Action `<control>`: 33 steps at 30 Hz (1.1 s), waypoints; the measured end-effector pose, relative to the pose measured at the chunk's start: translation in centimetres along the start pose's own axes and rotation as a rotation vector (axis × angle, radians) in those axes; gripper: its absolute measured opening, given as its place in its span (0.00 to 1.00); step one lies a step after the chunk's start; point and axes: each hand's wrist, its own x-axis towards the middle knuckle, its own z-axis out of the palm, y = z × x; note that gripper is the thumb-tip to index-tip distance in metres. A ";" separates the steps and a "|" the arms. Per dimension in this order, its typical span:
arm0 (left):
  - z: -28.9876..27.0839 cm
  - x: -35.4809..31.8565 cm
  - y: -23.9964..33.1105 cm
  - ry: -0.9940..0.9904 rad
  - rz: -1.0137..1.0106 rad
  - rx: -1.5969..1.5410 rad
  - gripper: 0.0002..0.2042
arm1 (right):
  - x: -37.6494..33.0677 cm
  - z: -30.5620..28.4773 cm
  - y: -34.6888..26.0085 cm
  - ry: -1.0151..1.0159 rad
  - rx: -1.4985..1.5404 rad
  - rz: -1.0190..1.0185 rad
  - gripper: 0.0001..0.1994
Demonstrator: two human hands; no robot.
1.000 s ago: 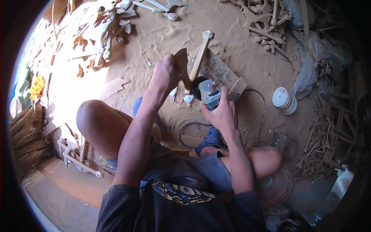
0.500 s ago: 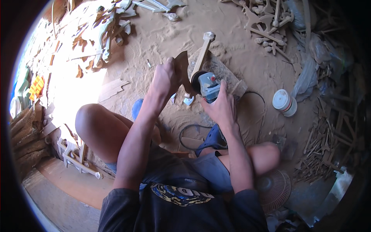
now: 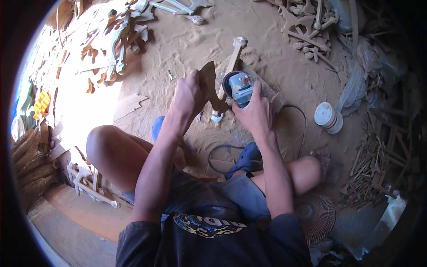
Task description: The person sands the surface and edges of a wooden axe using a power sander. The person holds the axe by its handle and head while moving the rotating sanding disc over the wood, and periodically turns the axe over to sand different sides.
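My left hand (image 3: 190,95) is closed on the curved, pointed head of a wooden axe (image 3: 209,80). Its pale handle (image 3: 233,60) slants away up to a knobbed end, lying over a dusty block (image 3: 258,80). In my right hand (image 3: 255,109) is a grey-teal angle grinder (image 3: 241,89) with a red button. The grinder's dark round disc is at the handle, just right of the axe head; whether it touches the wood I cannot tell. My left fingertips are partly hidden behind the axe head.
Sawdust covers the floor (image 3: 200,42). Carved wooden pieces (image 3: 307,26) lie in piles at the far left and far right. A white tub (image 3: 327,116) stands at right, above thin wood sticks (image 3: 364,164). A black cord (image 3: 210,155) loops near my blue clog (image 3: 247,158); a fan (image 3: 313,218) is beside my knee.
The grinder has shifted slightly away from me along the handle, with its disc tilted more into view. The axe head has turned a little in my left hand.
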 end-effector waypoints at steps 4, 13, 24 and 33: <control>-0.1 -0.1 0.2 -0.003 -0.019 -0.075 0.06 | 1.5 -0.2 0.0 0.017 -0.038 -0.059 0.44; -0.8 0.1 0.2 -0.090 -0.001 0.005 0.07 | 5.0 1.3 1.1 0.105 -0.050 -0.107 0.44; -1.2 0.7 -4.8 -0.158 -0.484 -0.128 0.08 | 4.0 -1.7 3.3 0.072 -0.011 0.113 0.47; 7.5 -1.0 -16.5 -0.193 -0.725 -0.116 0.19 | -1.3 -3.9 6.8 0.330 0.214 -0.089 0.46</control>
